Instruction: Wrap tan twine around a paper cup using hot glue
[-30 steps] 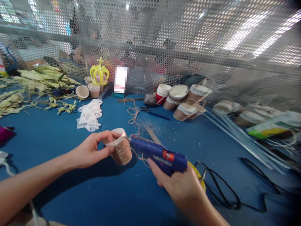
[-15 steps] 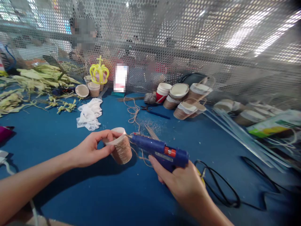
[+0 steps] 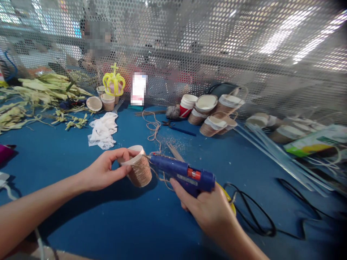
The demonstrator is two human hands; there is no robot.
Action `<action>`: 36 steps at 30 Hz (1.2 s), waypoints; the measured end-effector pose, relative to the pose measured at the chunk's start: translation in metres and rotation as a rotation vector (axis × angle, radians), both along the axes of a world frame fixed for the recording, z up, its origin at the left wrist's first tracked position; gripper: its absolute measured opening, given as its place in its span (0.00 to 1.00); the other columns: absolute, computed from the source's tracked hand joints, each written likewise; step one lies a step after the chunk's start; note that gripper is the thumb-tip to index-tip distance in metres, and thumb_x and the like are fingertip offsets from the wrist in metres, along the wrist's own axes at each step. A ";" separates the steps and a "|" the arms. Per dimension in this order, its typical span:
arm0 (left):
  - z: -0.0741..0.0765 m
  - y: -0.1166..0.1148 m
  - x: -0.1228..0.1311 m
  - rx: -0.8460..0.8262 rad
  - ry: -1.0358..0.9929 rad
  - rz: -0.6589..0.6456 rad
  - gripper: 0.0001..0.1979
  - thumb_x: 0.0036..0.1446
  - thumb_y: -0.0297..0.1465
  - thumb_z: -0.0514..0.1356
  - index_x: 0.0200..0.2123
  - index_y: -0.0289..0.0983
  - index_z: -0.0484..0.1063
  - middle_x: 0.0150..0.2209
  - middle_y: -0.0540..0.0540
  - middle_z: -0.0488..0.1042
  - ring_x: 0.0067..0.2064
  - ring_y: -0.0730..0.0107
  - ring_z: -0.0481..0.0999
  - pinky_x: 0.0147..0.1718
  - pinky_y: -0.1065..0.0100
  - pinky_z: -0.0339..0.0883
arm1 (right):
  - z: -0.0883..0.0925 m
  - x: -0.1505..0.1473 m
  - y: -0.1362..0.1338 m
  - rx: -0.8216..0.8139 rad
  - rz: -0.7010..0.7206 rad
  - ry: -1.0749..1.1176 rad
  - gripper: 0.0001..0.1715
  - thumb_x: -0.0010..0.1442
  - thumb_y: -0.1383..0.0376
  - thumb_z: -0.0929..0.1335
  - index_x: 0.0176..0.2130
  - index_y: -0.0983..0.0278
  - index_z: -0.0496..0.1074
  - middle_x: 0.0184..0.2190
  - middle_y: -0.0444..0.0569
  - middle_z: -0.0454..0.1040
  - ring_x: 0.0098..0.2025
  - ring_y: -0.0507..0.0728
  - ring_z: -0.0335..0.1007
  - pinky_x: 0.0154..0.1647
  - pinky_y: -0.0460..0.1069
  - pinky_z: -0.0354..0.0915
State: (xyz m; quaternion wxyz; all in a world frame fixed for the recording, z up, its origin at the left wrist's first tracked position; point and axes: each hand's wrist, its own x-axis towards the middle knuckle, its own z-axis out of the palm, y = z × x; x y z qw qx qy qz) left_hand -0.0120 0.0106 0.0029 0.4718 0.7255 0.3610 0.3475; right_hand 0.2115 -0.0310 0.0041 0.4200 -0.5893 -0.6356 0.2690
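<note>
My left hand (image 3: 110, 168) grips a paper cup (image 3: 140, 171) by its white rim, fingers inside and thumb outside. Brown twine is wound round the cup's wall, and the cup is slightly tilted. In my right hand (image 3: 207, 206) is a blue glue gun (image 3: 179, 169), its nozzle at the cup's rim on the right side. Whether the tip touches the cup I cannot tell. Loose twine (image 3: 154, 130) runs from near the cup toward the back of the table. Partly behind the glue gun lies a pair of scissors (image 3: 175, 151).
Twine-wrapped cups (image 3: 214, 124) stand at the back right, near pliers (image 3: 179, 129). Clear glue sticks (image 3: 282, 155) and a black cable (image 3: 255, 220) lie to the right. A crumpled white cloth (image 3: 103, 130) and dried husks (image 3: 46, 90) are on the left. Behind rises a perforated metal screen (image 3: 173, 43).
The glue gun's nozzle has shifted slightly left and down along the cup's rim, with my right hand following. My left hand keeps its hold on the cup.
</note>
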 end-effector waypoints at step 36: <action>0.003 0.000 0.004 0.040 -0.025 -0.031 0.09 0.56 0.29 0.52 0.24 0.35 0.60 0.45 0.38 0.72 0.44 0.61 0.70 0.42 0.63 0.62 | 0.016 -0.005 -0.015 -0.026 0.139 -0.133 0.10 0.52 0.62 0.64 0.22 0.60 0.69 0.16 0.45 0.70 0.18 0.54 0.67 0.19 0.47 0.66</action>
